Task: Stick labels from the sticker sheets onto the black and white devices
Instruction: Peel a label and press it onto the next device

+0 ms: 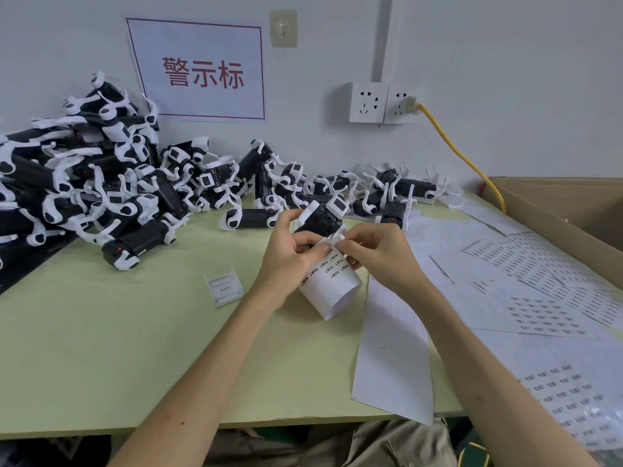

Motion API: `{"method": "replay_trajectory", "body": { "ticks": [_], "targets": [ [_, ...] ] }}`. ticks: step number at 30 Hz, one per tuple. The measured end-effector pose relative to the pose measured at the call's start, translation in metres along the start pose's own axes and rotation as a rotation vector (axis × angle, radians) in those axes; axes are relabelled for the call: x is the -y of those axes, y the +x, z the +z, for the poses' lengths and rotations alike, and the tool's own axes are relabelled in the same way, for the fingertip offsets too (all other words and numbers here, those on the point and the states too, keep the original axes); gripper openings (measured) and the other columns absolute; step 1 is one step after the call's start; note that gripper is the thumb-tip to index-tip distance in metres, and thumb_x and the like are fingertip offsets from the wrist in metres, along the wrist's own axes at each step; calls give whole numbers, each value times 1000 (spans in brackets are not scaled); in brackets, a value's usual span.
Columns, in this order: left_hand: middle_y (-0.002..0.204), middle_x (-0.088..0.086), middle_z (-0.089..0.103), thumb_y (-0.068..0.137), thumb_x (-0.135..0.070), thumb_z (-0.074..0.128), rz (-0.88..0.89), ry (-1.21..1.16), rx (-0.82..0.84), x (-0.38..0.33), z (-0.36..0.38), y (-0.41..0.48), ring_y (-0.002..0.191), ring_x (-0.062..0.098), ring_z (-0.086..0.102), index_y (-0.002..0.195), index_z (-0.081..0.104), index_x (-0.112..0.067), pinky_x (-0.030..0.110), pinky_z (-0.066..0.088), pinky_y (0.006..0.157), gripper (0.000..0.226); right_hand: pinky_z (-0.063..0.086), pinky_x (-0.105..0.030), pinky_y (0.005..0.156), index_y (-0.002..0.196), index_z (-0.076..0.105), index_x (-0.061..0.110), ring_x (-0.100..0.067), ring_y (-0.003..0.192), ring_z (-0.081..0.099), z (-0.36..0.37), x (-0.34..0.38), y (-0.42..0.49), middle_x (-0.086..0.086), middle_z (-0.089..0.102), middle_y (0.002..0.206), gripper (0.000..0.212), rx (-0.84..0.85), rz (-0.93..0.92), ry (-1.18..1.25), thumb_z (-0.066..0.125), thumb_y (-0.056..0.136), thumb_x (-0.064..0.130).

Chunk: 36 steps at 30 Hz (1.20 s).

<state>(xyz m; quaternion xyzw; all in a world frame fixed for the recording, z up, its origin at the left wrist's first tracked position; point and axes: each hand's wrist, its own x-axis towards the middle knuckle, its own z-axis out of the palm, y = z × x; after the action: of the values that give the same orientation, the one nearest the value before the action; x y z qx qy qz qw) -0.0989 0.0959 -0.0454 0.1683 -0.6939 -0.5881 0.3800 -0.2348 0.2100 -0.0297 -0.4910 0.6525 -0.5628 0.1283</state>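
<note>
My left hand (292, 251) grips a black and white device (322, 217) together with a curled sticker sheet (332, 281) that hangs below it over the table. My right hand (374, 251) pinches at the top edge of that sheet, right beside the device, with thumb and forefinger. Whether a label is between those fingers is too small to tell. A large heap of the same devices (111, 173) lies at the back left, and more of these devices (387, 190) are spread along the wall behind my hands.
Several sticker sheets (539, 298) lie across the right of the green table (118, 348), one blank sheet (394, 352) reaching the front edge. A small white plastic part (224, 287) sits left of my hands. A cardboard box (573, 210) stands at the right, a yellow cable (465, 156) above.
</note>
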Motion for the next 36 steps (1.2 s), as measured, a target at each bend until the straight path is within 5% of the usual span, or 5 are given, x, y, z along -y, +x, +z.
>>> {"method": "replay_trajectory", "body": {
  "ticks": [6,16,23,31,36],
  "targets": [
    [91,-4,79,73,-26,75,-9,-11,-50,-3,0,-1,83,12,71,112,43,-41,35,55,86,52,59,-42,75,80,77,20,-19,70,69,2,-1,1,-3,76,77,17,16,2,-22,73,93,11],
    [87,-8,78,87,-5,75,-25,17,-68,2,-1,1,78,8,68,111,45,-38,31,51,83,51,58,-30,62,86,71,9,-22,61,70,2,-4,2,-9,74,71,16,-80,56,22,62,97,3],
    [86,-15,76,84,-21,66,-67,22,-184,1,-2,2,78,-1,65,112,48,-41,31,46,80,39,56,-26,61,99,72,2,-22,62,71,-4,0,2,-12,75,76,18,-180,74,180,55,99,-3],
    [85,-20,65,94,-7,55,-34,256,-324,8,-6,2,79,-7,58,117,53,-30,5,37,62,32,57,-25,64,96,74,11,-20,66,72,-4,1,1,-7,76,87,26,-167,98,219,53,98,-4],
    [105,-9,64,99,-12,48,-152,410,-347,10,-10,5,98,16,57,115,65,-21,27,38,72,25,58,-25,67,100,75,16,-22,70,74,-4,2,0,-8,75,95,41,-151,106,218,46,90,-12]
  ]
}}
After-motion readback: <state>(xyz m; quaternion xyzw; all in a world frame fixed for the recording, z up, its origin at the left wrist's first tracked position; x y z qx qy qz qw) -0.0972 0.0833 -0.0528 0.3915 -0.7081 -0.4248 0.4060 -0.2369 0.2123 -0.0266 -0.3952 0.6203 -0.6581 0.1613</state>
